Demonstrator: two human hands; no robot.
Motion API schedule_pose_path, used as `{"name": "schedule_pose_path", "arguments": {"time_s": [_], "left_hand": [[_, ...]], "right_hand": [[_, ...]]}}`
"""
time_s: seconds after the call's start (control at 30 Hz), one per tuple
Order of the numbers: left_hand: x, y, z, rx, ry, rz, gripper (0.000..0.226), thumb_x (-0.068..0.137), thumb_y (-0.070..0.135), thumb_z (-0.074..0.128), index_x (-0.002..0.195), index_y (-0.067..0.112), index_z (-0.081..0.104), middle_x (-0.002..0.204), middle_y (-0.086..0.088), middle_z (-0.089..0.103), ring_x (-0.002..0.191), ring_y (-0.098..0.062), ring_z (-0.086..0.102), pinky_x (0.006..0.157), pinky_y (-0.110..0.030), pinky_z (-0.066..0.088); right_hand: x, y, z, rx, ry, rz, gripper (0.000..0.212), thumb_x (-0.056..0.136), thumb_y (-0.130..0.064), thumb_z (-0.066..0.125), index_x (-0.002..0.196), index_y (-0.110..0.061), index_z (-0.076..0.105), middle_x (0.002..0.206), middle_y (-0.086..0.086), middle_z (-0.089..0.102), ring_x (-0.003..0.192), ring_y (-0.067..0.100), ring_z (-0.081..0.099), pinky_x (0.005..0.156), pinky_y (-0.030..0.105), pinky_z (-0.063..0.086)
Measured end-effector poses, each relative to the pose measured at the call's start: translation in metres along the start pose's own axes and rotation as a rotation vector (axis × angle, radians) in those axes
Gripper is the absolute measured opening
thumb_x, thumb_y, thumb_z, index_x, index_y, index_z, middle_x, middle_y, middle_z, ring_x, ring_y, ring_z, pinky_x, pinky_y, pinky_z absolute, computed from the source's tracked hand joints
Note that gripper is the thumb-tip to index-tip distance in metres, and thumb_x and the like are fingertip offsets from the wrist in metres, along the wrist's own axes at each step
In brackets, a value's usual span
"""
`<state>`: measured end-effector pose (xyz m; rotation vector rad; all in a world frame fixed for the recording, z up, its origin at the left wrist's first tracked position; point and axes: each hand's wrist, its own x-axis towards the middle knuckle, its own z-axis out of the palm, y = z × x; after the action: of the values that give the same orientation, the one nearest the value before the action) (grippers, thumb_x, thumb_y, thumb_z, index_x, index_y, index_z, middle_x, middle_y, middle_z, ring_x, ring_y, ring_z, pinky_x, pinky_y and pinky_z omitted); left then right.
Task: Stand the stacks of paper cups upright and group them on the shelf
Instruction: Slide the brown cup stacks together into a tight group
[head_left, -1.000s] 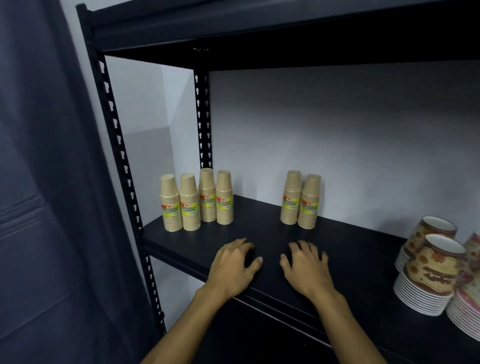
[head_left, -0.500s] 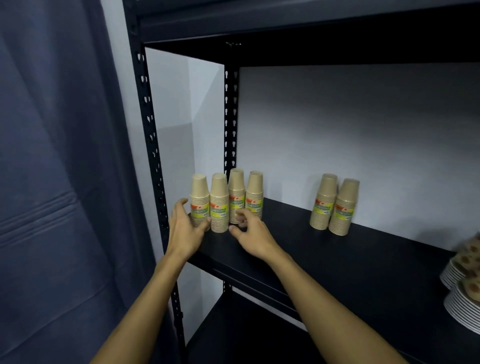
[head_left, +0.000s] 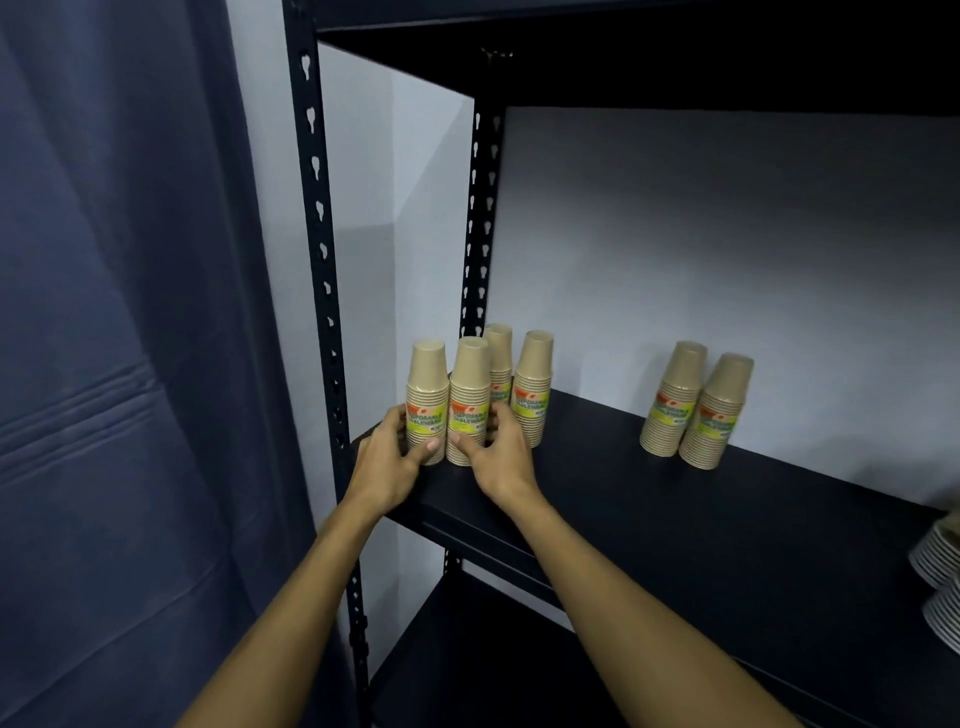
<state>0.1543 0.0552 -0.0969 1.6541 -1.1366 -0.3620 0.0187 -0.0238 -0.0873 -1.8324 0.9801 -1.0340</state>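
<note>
Several upright stacks of tan paper cups with yellow labels stand at the left end of the black shelf (head_left: 675, 525). My left hand (head_left: 392, 460) grips the front-left stack (head_left: 427, 387) near its base. My right hand (head_left: 498, 452) grips the stack beside it (head_left: 470, 384), thumb on its front. Two more stacks, the rear stack (head_left: 500, 353) and the right stack (head_left: 534, 384), stand just behind these. A separate pair of upright stacks (head_left: 696, 402) stands farther right, near the wall.
The rack's black perforated front post (head_left: 322, 249) rises just left of the cups, with a dark blue curtain (head_left: 130, 364) beyond it. Stacked paper plates (head_left: 940, 582) show at the right edge. A lower shelf (head_left: 493, 665) lies below, and an upper shelf overhangs.
Both hands left the shelf's front edge, reached left to the front two stacks and closed round them. The camera view swung left, so the plates and bowls slid almost out of sight.
</note>
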Motion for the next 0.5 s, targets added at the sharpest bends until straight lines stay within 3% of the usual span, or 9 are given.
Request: {"name": "schedule_pose_path", "arguments": {"time_s": [0.13, 0.2, 0.3, 0.4, 0.5], "left_hand": [[-0.006, 0.002, 0.006, 0.024, -0.039, 0.06, 0.058, 0.088, 0.021, 0.076, 0.14, 0.014, 0.05, 0.134, -0.001, 0.064, 0.122, -0.01, 0.058, 0.097, -0.018, 0.041], [-0.007, 0.007, 0.01, 0.03, -0.079, 0.084, 0.057, 0.086, 0.022, 0.078, 0.137, 0.015, 0.053, 0.132, 0.001, 0.065, 0.116, -0.003, 0.056, 0.092, -0.011, 0.04], [-0.006, 0.015, 0.02, 0.025, -0.148, 0.116, 0.057, 0.081, 0.022, 0.082, 0.132, 0.015, 0.057, 0.129, 0.001, 0.067, 0.117, -0.007, 0.061, 0.098, -0.019, 0.044], [-0.007, 0.027, 0.035, 0.031, -0.215, 0.129, 0.059, 0.078, 0.023, 0.085, 0.13, 0.016, 0.059, 0.124, 0.002, 0.07, 0.113, -0.009, 0.065, 0.1, -0.025, 0.05], [-0.011, 0.041, 0.056, 0.014, -0.273, 0.166, 0.062, 0.076, 0.023, 0.087, 0.132, 0.019, 0.059, 0.121, 0.005, 0.071, 0.108, -0.005, 0.066, 0.097, -0.021, 0.051]], "right_hand": [[-0.011, 0.008, -0.017, -0.008, 0.022, -0.03, 0.044, 0.081, -0.018, 0.081, 0.115, -0.025, 0.054, 0.101, -0.016, 0.061, 0.095, 0.004, 0.061, 0.085, 0.023, 0.051], [-0.019, 0.013, -0.026, -0.023, 0.059, -0.045, 0.047, 0.08, -0.021, 0.082, 0.119, -0.023, 0.055, 0.106, -0.012, 0.063, 0.095, 0.001, 0.061, 0.083, 0.021, 0.051], [-0.028, 0.022, -0.043, -0.059, 0.116, -0.049, 0.046, 0.078, -0.026, 0.083, 0.114, -0.025, 0.054, 0.114, -0.004, 0.064, 0.099, 0.005, 0.062, 0.085, 0.026, 0.055], [-0.036, 0.026, -0.069, -0.123, 0.12, -0.033, 0.041, 0.078, -0.029, 0.083, 0.104, -0.023, 0.052, 0.108, -0.004, 0.063, 0.091, -0.001, 0.059, 0.073, 0.011, 0.047], [-0.045, 0.029, -0.1, -0.164, 0.14, -0.022, 0.041, 0.077, -0.026, 0.084, 0.102, -0.017, 0.052, 0.096, -0.01, 0.062, 0.081, -0.006, 0.057, 0.063, 0.004, 0.043]]}}
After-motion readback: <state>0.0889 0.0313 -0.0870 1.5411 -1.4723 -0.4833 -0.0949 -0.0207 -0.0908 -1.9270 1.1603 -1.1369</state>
